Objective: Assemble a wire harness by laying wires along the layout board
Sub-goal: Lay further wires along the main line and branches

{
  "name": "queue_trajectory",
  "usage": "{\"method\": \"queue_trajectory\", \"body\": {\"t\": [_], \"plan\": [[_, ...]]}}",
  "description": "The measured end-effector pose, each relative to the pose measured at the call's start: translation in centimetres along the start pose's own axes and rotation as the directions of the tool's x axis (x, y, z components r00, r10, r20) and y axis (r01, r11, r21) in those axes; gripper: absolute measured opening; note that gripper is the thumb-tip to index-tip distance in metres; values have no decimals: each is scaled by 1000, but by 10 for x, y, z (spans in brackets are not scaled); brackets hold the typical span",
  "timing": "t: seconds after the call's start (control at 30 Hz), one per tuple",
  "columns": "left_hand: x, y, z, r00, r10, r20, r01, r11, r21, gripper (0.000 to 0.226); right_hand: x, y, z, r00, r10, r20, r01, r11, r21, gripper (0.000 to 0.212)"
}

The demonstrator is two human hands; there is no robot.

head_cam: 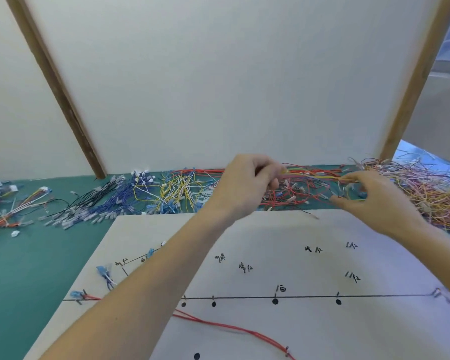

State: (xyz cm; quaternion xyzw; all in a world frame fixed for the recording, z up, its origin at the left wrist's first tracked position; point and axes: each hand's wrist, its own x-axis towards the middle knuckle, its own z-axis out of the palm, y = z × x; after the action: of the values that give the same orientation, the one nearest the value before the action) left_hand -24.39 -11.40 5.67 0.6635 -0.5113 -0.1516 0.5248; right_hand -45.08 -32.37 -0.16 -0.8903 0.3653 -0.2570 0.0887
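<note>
Both hands reach over the far edge of the board [309, 255] to the wire piles on the green desk [24, 268]. The left hand [247, 185] has its fingers [268, 175] curled, pinching one end of a yellow wire [320, 175]. The wire runs from those fingers rightward, held just above the red pile [296, 193], to the right hand [374, 201], whose thumb and forefinger pinch it near the other end; the remaining fingers are loosely bent. Motion blur hides the exact contact at both ends.

On the board, a red wire [231, 327] already lies across the near part, below a black line with dots and handwritten marks. Blue connectors [103, 271] sit at the board's left edge. Farther left on the desk lie blue wires [109, 201], yellow wires [174, 190], and a mixed tangle [426, 193] at far right. A white panel [218, 74] stands behind.
</note>
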Motion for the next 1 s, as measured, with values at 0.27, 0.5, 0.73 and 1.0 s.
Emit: {"method": "queue_trajectory", "body": {"t": [0.27, 0.5, 0.73, 1.0], "plan": [[40, 53, -15, 995, 45, -94, -64, 976, -209, 23, 35, 47, -15, 995, 96, -8, -96, 978, -183, 39], [62, 93, -29, 965, 149, -214, -198, 954, -227, 26, 51, 64, -12, 970, 234, 68, -223, 965, -137, 94], [76, 122, -79, 912, 192, -363, -304, 910, -282, 22, 52, 107, 0, 929, 335, 161, -300, 931, -206, 66], [78, 128, -118, 859, 87, -504, -280, 905, -320, 23, 57, 100, -7, 918, 314, 243, -320, 947, -16, 71]]}}
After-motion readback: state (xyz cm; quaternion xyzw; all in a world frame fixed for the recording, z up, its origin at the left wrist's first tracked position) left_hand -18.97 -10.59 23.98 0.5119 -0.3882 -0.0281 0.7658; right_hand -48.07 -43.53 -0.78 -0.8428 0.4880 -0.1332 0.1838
